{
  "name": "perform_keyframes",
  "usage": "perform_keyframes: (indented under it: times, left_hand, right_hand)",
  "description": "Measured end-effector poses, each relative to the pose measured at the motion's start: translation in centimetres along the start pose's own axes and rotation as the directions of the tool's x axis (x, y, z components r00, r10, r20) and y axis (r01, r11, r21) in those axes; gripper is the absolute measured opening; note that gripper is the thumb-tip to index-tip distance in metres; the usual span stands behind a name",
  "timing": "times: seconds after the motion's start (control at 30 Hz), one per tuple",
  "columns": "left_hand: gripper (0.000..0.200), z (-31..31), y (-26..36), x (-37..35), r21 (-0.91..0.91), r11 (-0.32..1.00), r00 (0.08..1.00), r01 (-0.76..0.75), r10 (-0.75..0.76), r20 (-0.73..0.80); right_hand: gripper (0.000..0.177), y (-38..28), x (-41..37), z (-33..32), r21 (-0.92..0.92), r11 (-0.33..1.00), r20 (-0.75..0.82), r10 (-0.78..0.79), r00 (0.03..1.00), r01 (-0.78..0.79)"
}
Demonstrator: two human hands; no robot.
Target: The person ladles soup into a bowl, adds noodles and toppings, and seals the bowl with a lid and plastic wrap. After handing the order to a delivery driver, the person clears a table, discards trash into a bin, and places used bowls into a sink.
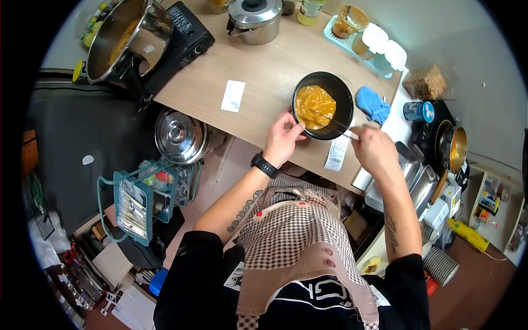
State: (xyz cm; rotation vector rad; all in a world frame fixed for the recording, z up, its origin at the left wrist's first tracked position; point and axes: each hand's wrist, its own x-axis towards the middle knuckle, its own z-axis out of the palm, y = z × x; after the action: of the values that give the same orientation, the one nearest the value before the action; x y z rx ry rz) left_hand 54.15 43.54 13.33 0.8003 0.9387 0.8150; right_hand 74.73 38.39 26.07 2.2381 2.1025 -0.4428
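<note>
A black round bowl (347, 99) stands on the wooden table, with thick yellow-brown curry-like food (314, 105) in it. My left hand (284, 136) grips the bowl's near left rim, thumb and fingers closed on it. In my right hand (375, 148) is the handle of a thin metal spoon-like utensil (345, 132). It slants over the bowl's right rim, and its head is sunk in the food, so its exact kind is hidden. Partly under the bowl and the right hand lies a printed receipt (336, 154). A crumpled blue cloth (373, 104) is just right of the bowl.
Another paper slip (233, 95) lies left of the bowl. A large steel pot (104, 49) sits by a black cooker (184, 47) at upper left. Behind are a lidded pot (256, 25) and a tray (336, 37) of jars. A pan (455, 148) stands at right.
</note>
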Motion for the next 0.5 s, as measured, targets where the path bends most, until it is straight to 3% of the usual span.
perform_keyframes:
  times: [0.03,0.1,0.17,0.23,0.27,0.37,0.4,0.5]
  left_hand:
    - [0.021,0.1,0.1,0.1,-0.006,1.0,1.0,0.012,-0.012,0.006]
    - [0.02,0.1,0.7,-0.2,-0.02,0.999,0.999,0.037,-0.037,0.009]
    - [0.019,-0.1,0.6,0.2,-0.023,1.0,1.0,0.018,-0.018,0.002]
    - [0.019,-0.2,0.2,-0.3,-0.021,0.999,1.0,0.027,-0.027,0.004]
    - [0.019,0.0,0.4,-0.3,-0.018,0.999,1.0,0.029,-0.029,0.011]
    - [0.019,0.4,0.5,-0.8,-0.042,0.998,0.999,0.039,-0.038,0.018]
    - [0.019,0.4,0.7,-0.5,-0.058,0.998,0.999,0.03,-0.03,0.011]
    - [0.019,0.6,0.8,-0.6,-0.014,0.999,0.997,0.037,-0.036,0.064]
  right_hand:
    - [0.024,-0.1,0.7,0.3,0.021,0.999,-0.058,-0.037,0.998,0.039]
    - [0.025,0.4,1.2,0.2,-0.03,0.998,-0.064,0.059,0.996,-0.061]
    - [0.026,0.3,0.1,-1.1,-0.077,0.988,0.102,0.142,0.985,-0.135]
    - [0.028,-0.7,-0.6,-1.2,-0.052,0.998,0.13,0.038,0.991,-0.032]
    - [0.027,-0.9,-0.1,-0.7,-0.05,0.999,0.066,-0.006,0.998,0.01]
    - [0.026,0.1,0.7,-1.0,-0.112,0.99,-0.015,0.086,0.996,-0.087]
    - [0.025,0.0,-0.1,-2.0,-0.093,0.979,0.086,0.19,0.978,-0.182]
    - [0.025,-0.6,-1.6,-2.5,-0.041,0.998,0.12,0.061,0.991,-0.056]
